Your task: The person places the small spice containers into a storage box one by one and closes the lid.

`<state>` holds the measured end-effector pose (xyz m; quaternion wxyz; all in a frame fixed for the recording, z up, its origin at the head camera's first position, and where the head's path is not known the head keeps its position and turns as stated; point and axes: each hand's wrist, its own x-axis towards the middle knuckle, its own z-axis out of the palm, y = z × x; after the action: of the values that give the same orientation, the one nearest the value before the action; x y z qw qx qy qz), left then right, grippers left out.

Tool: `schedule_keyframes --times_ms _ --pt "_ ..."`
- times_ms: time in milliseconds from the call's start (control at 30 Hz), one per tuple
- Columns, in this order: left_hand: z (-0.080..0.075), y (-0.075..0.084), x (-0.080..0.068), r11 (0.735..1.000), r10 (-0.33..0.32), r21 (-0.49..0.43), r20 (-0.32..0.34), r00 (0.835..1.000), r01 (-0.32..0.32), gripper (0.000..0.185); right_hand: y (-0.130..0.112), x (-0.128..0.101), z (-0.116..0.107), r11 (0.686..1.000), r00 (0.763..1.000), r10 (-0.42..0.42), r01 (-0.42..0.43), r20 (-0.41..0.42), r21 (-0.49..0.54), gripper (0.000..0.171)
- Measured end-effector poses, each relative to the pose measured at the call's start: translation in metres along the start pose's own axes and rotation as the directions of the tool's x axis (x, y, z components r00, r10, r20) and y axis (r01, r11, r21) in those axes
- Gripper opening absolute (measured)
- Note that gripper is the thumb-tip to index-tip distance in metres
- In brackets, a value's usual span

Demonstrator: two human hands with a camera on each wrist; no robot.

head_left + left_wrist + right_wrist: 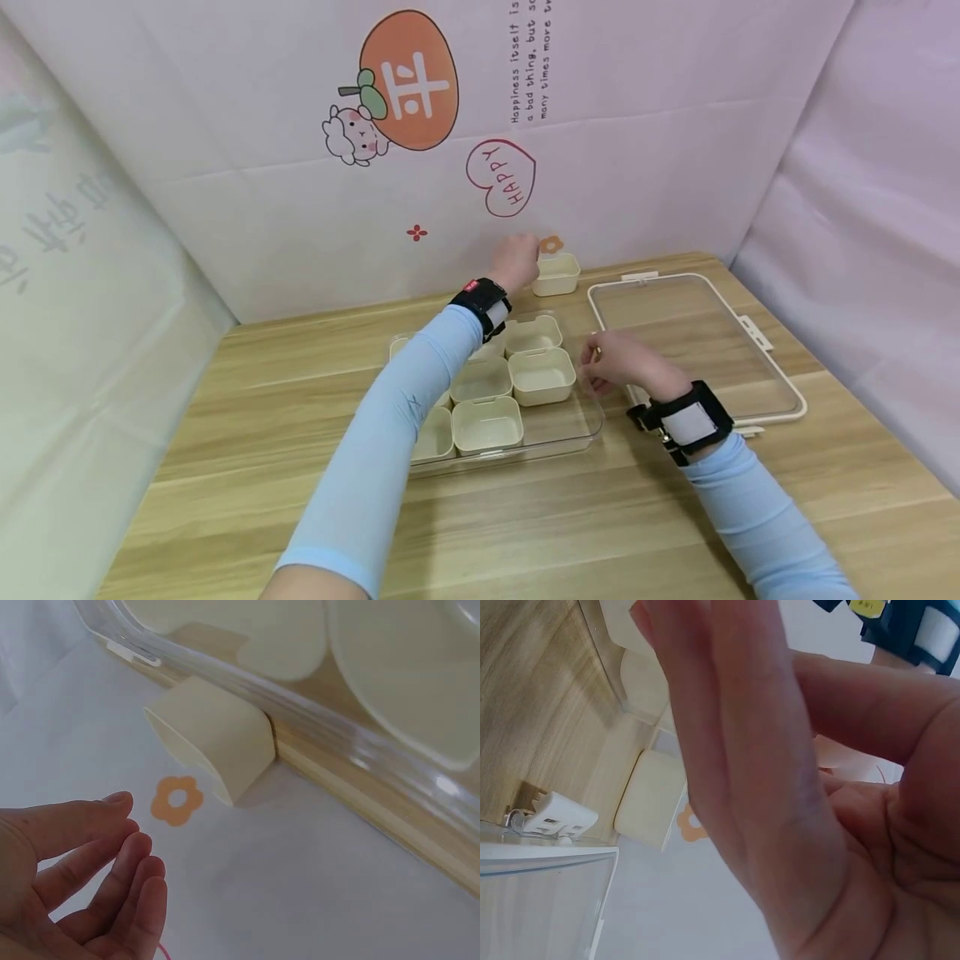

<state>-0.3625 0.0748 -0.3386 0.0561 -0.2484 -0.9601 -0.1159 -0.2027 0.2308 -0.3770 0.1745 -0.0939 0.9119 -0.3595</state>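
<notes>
One loose cream cup (556, 274) sits upright just right of the relaxed, empty left hand (515, 260), long axis sideways; six more fill the tray (577, 427) beside the flat-fingered, empty right hand (615, 362).

Head camera is looking forward and down from above, taking in the whole table (525, 533). Left wrist camera is sitting close, facing the backdrop. Right wrist camera is pressing very near the palm. All three are sharing the loose cream box (556, 275) (214, 742) (649, 799).
</notes>
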Motion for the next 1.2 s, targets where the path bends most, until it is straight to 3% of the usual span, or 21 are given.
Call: schedule_keyframes --times_ms 200,467,700,867,1100,1200 --pt "0.004 0.001 0.013 0.999 -0.011 0.035 0.012 1.000 0.010 0.015 -0.001 0.000 0.000 1.000 1.000 -0.004 0.004 -0.002 -0.002 0.009" --pt "0.022 0.001 0.027 0.993 -0.008 0.116 0.007 1.000 0.007 0.023 0.000 0.002 0.002 1.000 1.000 -0.003 0.003 -0.004 -0.017 0.008" --pt "0.033 0.004 0.036 0.972 0.040 0.229 0.069 0.997 -0.055 0.028 0.003 0.003 0.003 1.000 1.000 -0.014 0.014 -0.007 0.003 0.008" --pt "0.035 0.007 0.042 0.968 0.053 0.240 0.096 0.994 -0.075 0.034 0.004 0.003 0.002 1.000 1.000 -0.017 0.017 -0.013 0.009 0.009" --pt "0.046 0.007 0.047 0.926 0.070 0.357 0.166 0.984 -0.126 0.025 0.003 0.003 0.001 1.000 1.000 0.002 -0.002 0.000 0.012 0.009" --pt "0.053 0.004 0.050 0.921 0.072 0.368 0.158 0.985 -0.126 0.023 0.001 0.003 0.002 1.000 1.000 0.009 -0.009 -0.005 -0.005 0.008"
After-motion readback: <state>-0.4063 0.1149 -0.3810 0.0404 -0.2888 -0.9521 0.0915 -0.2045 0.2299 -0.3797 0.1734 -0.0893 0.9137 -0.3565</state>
